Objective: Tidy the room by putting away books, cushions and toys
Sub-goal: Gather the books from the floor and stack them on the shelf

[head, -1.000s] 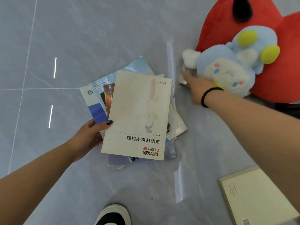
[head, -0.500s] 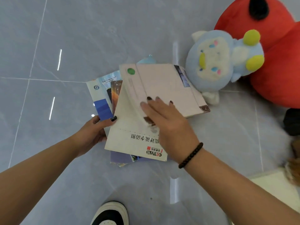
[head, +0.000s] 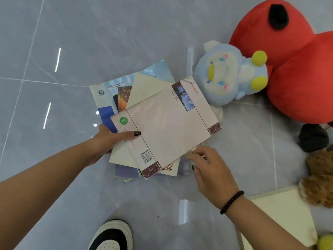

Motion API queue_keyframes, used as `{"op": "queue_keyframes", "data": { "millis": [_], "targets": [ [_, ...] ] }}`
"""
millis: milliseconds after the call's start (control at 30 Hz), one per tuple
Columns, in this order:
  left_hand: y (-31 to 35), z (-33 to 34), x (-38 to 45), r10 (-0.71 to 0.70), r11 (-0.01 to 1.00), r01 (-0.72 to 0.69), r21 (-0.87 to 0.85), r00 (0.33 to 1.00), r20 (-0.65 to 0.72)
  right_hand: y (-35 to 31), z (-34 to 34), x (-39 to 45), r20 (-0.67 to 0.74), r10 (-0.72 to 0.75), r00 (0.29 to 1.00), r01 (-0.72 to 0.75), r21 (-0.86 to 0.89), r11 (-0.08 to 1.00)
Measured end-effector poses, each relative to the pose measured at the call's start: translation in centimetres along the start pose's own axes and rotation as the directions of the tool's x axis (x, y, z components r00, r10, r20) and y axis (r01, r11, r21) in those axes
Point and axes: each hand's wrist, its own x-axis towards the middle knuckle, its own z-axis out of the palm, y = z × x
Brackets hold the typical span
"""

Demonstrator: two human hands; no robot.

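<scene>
Head view: a person gathers loose books above a grey tiled floor [head: 75,42]. The left hand [head: 108,141] grips the near left edge of the stack of books [head: 144,127], thumb clamped across the pale pink book [head: 171,127] lying askew on top, fingers hidden beneath. The right hand [head: 207,170] meets the stack's near right corner, fingers curled against the lower books' edges; whether it pinches them or only nudges them cannot be told. Just beyond the stack's far right corner lies a blue plush toy [head: 232,74], leaning against a red cushion [head: 297,69]. A cream book [head: 281,219] lies on the floor to the right of the right wrist, beside a brown plush [head: 320,179]. The step in hand appears to be collecting books. The next move likely calls for squaring the skewed stack, then adding the cream book.
</scene>
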Motion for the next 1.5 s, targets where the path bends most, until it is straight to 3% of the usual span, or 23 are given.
{"op": "queue_keyframes", "data": {
  "millis": [67,100,167,433,667,933,1067,1167,1267,1333,1400,1500],
  "targets": [
    [0.2,0.0,-0.2,0.016,0.999,-0.016,0.029,1.000,0.005,2.9,-1.3,-2.0,0.280,0.155,0.947,-0.132,-0.099,0.986],
    [0.4,0.1,-0.3,0.018,0.999,-0.019,0.044,1.000,0.016,4.3,-2.0,-3.4,0.422,0.249,0.872,-0.190,-0.177,0.966],
    [0.7,0.2,-0.4,0.013,0.998,-0.015,0.062,1.000,0.026,6.7,-3.3,-5.7,0.570,0.372,0.733,-0.238,-0.298,0.925],
    [1.0,1.2,-1.2,-0.008,0.997,0.005,0.072,0.999,0.041,7.9,-3.4,-9.4,0.683,0.404,0.608,0.003,-0.511,0.860],
    [-1.4,3.2,-2.8,-0.044,0.999,0.043,0.020,0.998,0.037,7.5,-2.8,-10.5,0.713,0.380,0.590,0.081,-0.520,0.850],
    [-4.1,4.8,-5.1,-0.051,0.996,0.041,0.075,0.990,0.135,8.7,-2.2,-13.2,0.572,0.237,0.785,0.165,-0.562,0.810],
    [-4.5,5.0,-6.1,-0.033,0.993,0.014,0.116,0.986,0.165,8.3,-2.2,-12.0,0.638,0.288,0.714,0.171,-0.558,0.812],
    [-4.5,4.9,-6.3,-0.027,0.992,0.005,0.129,0.985,0.170,8.2,-3.2,-11.2,0.665,0.282,0.692,0.118,-0.489,0.864],
    [-4.5,5.0,-6.3,-0.014,0.993,-0.007,0.118,0.984,0.175,8.0,-4.7,-11.0,0.681,0.332,0.653,-0.160,-0.304,0.939],
    [-4.5,5.0,-6.3,-0.008,0.994,-0.009,0.106,0.987,0.159,7.1,-6.6,-10.5,0.558,0.364,0.746,-0.355,-0.131,0.926],
    [-4.7,5.0,-6.3,0.005,0.994,-0.022,0.110,0.989,0.148,6.4,-9.4,-9.4,0.398,0.412,0.820,-0.505,0.160,0.848],
    [-5.2,4.9,-6.1,0.011,0.994,-0.025,0.108,0.992,0.129,5.3,-13.9,-7.7,0.308,0.448,0.839,-0.543,0.497,0.677]
  ]
}}
